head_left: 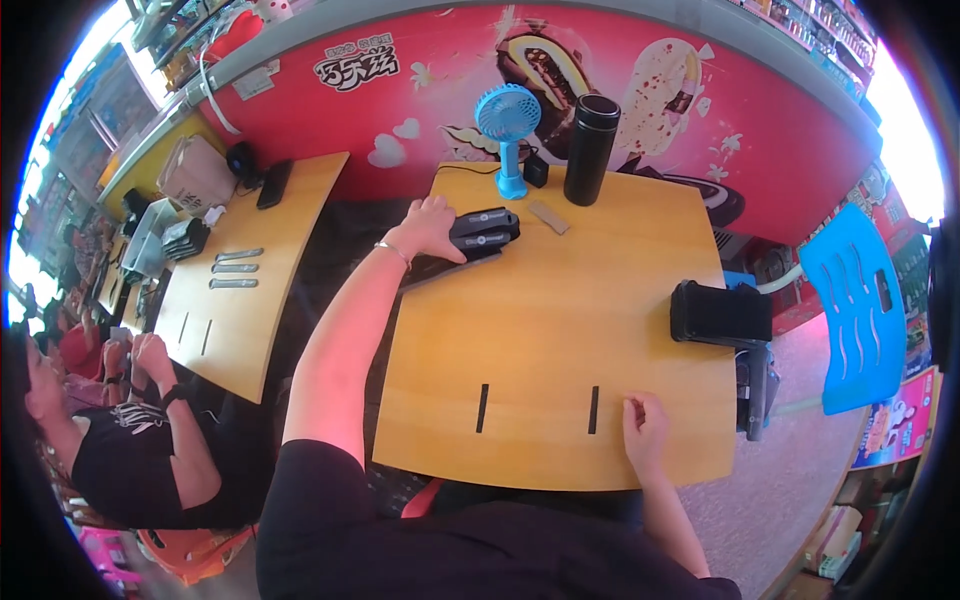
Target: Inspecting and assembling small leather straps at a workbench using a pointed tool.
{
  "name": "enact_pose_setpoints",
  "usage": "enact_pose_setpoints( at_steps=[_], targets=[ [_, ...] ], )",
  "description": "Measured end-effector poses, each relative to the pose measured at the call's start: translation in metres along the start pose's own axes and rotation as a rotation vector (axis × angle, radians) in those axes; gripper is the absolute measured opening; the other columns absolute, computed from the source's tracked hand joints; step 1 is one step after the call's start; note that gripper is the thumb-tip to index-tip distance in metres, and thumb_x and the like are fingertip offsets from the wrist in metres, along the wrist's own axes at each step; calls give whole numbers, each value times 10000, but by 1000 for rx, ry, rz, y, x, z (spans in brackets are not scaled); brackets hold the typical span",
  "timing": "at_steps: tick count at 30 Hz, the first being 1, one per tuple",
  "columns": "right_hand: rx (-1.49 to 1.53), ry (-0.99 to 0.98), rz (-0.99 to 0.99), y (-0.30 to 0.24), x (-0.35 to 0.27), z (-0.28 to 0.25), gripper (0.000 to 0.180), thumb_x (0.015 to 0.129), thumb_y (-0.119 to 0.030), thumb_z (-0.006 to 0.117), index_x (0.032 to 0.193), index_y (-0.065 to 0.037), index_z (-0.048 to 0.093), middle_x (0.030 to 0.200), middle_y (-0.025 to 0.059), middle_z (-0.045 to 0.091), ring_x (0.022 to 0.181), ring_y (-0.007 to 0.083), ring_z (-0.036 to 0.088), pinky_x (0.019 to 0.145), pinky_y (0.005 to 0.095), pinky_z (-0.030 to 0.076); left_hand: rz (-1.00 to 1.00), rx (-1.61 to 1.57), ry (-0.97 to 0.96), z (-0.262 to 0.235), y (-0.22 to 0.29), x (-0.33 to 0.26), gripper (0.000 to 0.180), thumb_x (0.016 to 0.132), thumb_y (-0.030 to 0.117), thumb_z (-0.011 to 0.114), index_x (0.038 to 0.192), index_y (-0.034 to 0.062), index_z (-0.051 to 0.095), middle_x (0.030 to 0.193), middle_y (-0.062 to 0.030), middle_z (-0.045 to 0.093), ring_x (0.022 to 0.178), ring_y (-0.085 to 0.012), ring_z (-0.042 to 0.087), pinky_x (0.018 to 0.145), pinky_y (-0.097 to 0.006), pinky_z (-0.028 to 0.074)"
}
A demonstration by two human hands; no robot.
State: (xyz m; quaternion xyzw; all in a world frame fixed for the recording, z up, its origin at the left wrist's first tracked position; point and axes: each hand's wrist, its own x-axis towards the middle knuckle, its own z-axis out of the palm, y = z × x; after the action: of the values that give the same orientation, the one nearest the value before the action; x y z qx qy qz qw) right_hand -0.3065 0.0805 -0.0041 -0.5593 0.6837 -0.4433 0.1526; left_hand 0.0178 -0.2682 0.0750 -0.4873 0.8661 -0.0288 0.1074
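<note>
At the far left of the wooden table (540,330), my left hand (428,232) reaches out. Its fingers and thumb close around the left end of a small stack of black oblong cases (485,228) with pale lettering. How many cases lie under the palm is hidden. Near the table's front right, my right hand (646,428) rests with its fingers loosely curled, and nothing shows in them. Two short black strips (594,410) lie flat on the tabletop, one of them just left of my right hand. A small brown flat piece (548,217) lies right of the cases.
A blue handheld fan (509,130) and a tall black bottle (591,150) stand at the back edge. A black box-shaped case (722,313) sits at the right edge, near a blue chair (855,310). At left, a person (140,450) sits by another table (240,310).
</note>
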Motion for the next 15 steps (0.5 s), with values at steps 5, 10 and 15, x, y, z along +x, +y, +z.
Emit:
enact_pose_setpoints(
  at_steps=[5,10,15],
  targets=[
    [27,2,-9,1,3,1,66,829,-18,614,894,-14,600,745,98,594,593,178,558,536,274,435,-29,-273,8,11,18,-63,683,634,435,717,1115,-11,532,1071,-212,580,1038,-352,553,881,-410,463],
    [49,-40,28,-18,8,-3,77,849,-38,610,918,-7,597,769,99,606,655,185,584,585,281,461,-60,-328,97,15,50,-121,590,659,386,702,1086,25,514,1016,-182,618,978,-334,598,826,-412,491],
    [254,-201,-117,-72,16,24,197,898,-67,575,1086,-10,596,901,61,617,799,114,590,727,253,501,-183,-452,167,3,72,-160,643,672,408,706,1141,18,501,984,-204,636,924,-353,619,805,-418,496]
  ],
)
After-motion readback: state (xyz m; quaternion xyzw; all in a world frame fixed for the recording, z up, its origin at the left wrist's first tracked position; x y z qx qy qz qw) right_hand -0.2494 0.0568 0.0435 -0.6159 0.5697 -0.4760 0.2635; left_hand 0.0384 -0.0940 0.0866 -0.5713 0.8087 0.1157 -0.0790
